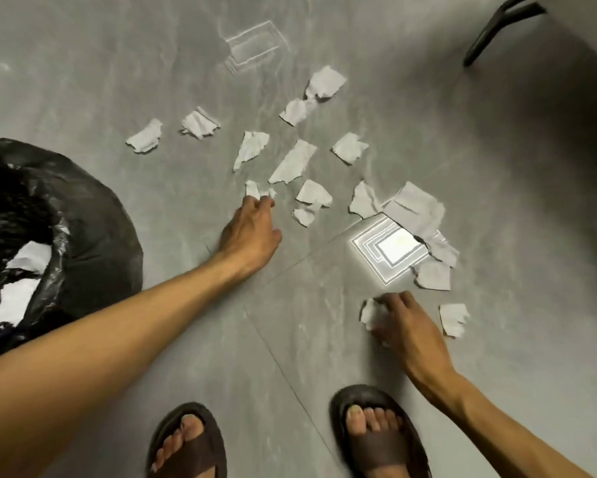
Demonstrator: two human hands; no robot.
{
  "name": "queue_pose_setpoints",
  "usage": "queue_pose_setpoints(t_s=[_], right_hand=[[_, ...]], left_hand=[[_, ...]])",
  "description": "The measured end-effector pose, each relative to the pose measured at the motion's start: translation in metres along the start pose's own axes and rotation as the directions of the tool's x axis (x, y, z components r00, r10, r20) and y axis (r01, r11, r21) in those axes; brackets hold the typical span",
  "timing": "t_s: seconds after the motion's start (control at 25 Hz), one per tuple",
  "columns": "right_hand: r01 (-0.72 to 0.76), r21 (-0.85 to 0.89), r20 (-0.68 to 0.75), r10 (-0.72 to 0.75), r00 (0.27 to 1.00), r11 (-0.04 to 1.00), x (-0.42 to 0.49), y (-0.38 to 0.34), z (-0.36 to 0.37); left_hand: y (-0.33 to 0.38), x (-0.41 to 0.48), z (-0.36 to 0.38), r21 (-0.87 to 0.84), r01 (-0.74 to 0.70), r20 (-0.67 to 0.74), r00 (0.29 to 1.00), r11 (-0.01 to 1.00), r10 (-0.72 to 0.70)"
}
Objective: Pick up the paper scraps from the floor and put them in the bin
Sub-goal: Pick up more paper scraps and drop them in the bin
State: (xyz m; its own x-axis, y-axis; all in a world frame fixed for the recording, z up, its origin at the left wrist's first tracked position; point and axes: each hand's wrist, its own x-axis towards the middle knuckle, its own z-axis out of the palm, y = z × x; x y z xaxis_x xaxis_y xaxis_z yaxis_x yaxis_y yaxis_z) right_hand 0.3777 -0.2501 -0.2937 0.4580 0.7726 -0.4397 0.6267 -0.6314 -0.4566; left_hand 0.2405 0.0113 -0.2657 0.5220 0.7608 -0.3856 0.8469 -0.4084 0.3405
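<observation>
Several torn white paper scraps (291, 162) lie scattered over the grey tiled floor. My left hand (250, 229) reaches forward, its fingers pinched on a small scrap (255, 189) near the middle of the floor. My right hand (405, 322) is low at the right with its fingers closed on a crumpled scrap (369, 312). Another scrap (454, 319) lies just right of that hand. The bin (93, 215), lined with a black plastic bag, stands at the left and holds white paper pieces (17, 288) inside.
My two feet in dark brown sandals (376, 436) stand at the bottom edge. A bright ceiling-light reflection (392, 251) shines on the tile among the scraps. A black chair leg (493, 29) reaches into the top right corner.
</observation>
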Motion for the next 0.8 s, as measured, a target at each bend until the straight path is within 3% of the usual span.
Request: queue_pose_setpoints(t_s=[0.12, 0.16, 0.32, 0.4, 0.48, 0.6, 0.68, 0.8], right_hand=[[0.133, -0.013, 0.002, -0.133, 0.991, 0.991, 0.001, 0.008, 0.007], [0.112, 0.029, -0.044, -0.111, 0.993, 0.993, 0.002, 0.013, 0.003], [-0.127, 0.335, -0.308, 0.235, 0.922, 0.934, -0.004, 0.058, -0.018], [-0.24, 0.406, -0.254, 0.361, 0.897, 0.882, -0.007, 0.079, -0.021], [-0.274, 0.451, -0.202, 0.396, 0.896, 0.849, -0.009, 0.085, -0.018], [-0.244, 0.359, -0.239, 0.342, 0.909, 0.901, -0.01, 0.086, -0.012], [-0.157, 0.267, -0.314, 0.239, 0.919, 0.951, -0.003, 0.082, -0.017], [-0.09, 0.182, -0.336, 0.147, 0.93, 0.979, 0.026, 0.071, -0.026]], left_hand=[[-0.01, 0.027, 0.018, 0.075, 0.063, -0.05, 0.997, 0.995, -0.059], [-0.011, 0.033, 0.023, 0.067, 0.086, -0.059, 0.995, 0.994, -0.082], [-0.013, 0.038, 0.034, -0.086, 0.112, -0.095, 0.988, 0.99, -0.12], [-0.009, 0.033, 0.036, -0.115, 0.07, -0.126, 0.988, 0.991, -0.085], [0.003, 0.028, 0.041, -0.153, -0.045, -0.148, 0.989, 0.987, 0.023], [0.024, 0.026, 0.052, -0.098, -0.247, -0.08, 0.968, 0.964, 0.24], [0.033, 0.029, 0.06, -0.033, -0.207, -0.036, 0.978, 0.978, 0.206], [0.036, 0.031, 0.067, 0.016, -0.07, -0.076, 0.995, 0.997, 0.071]])
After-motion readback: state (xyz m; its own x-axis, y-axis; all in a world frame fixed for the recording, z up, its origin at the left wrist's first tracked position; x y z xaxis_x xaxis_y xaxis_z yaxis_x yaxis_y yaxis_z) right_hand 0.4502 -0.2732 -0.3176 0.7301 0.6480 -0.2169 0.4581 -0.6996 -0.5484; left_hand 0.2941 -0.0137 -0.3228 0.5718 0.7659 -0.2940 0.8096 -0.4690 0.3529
